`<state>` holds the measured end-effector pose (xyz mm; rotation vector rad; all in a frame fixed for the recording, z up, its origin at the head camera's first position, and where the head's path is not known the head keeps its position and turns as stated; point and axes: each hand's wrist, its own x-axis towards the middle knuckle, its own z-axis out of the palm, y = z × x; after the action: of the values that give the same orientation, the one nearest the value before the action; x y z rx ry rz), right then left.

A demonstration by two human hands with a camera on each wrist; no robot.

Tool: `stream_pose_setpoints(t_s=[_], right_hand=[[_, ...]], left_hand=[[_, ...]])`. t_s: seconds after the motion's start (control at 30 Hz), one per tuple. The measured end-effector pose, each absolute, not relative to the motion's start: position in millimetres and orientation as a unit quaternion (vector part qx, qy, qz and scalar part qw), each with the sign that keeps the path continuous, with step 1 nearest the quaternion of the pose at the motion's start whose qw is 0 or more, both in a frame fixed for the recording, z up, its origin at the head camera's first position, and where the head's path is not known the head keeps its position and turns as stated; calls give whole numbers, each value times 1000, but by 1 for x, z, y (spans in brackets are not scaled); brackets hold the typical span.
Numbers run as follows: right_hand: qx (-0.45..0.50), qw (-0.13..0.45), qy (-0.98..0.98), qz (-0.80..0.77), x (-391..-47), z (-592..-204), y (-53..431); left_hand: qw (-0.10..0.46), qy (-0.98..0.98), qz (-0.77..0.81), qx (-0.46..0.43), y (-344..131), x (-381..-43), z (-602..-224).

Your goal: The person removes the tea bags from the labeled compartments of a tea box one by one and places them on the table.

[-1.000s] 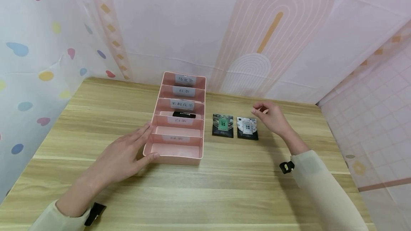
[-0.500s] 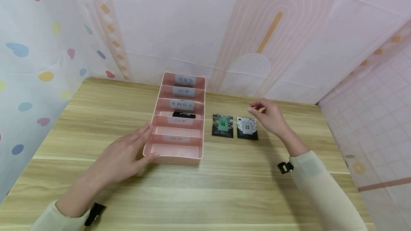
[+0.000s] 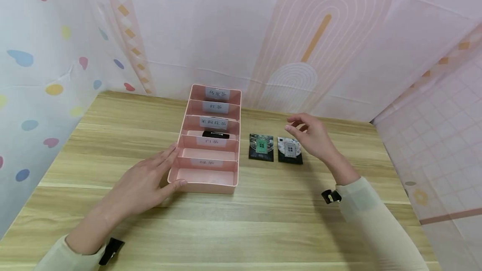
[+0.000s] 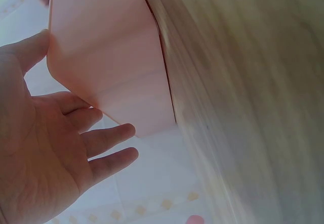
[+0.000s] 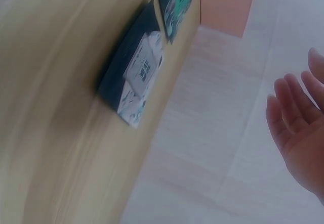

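A pink divided box (image 3: 203, 187) with paper labels stands on the table. My left hand (image 3: 141, 185) rests against its near left corner, thumb on the front rim and fingers along the left side; in the left wrist view the fingers (image 4: 109, 140) are spread and fairly straight. To the box's right lie two flat tea sachets, a black and green one (image 3: 261, 147) and a black and white one (image 3: 290, 150). My right hand (image 3: 312, 137) hovers just above and behind the white one, fingers loosely bent and holding nothing. A dark packet (image 3: 216, 135) sits in the box's middle compartment.
The wooden table (image 3: 241, 233) meets a patterned cloth backdrop (image 3: 211, 32) behind the box. More cloth hangs at the left and right sides.
My right hand has drifted a little left and away from me, over the far edge of the white sachet. The left hand, box and sachets have stayed put.
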<state>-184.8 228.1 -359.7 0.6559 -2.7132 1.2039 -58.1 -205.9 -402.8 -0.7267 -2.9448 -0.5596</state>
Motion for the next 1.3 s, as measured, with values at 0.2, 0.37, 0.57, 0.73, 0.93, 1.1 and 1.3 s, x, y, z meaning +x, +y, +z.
stream_pose_setpoints(t_s=[0.2, 0.37, 0.57, 0.73, 0.93, 1.1, 1.3], right_hand=[[223, 51, -889, 396, -182, -357, 221], [229, 52, -886, 399, -182, -356, 216], [237, 54, -882, 404, -180, -356, 211], [246, 58, -878, 406, -179, -355, 208], [251, 64, -875, 409, -177, -353, 202], [253, 64, -874, 410, -175, -352, 198], [262, 66, -870, 412, -174, -353, 195]], left_hand=[[26, -956, -181, -231, -205, -58, -403], [22, -956, -182, -228, -205, -58, -403], [27, -956, -182, -230, -206, -58, -403], [28, -955, -182, -231, -205, -58, -402], [23, -957, -181, -228, -205, -59, -403], [28, -955, -181, -232, -205, -59, -404], [30, -954, -183, -235, -205, -59, -404]])
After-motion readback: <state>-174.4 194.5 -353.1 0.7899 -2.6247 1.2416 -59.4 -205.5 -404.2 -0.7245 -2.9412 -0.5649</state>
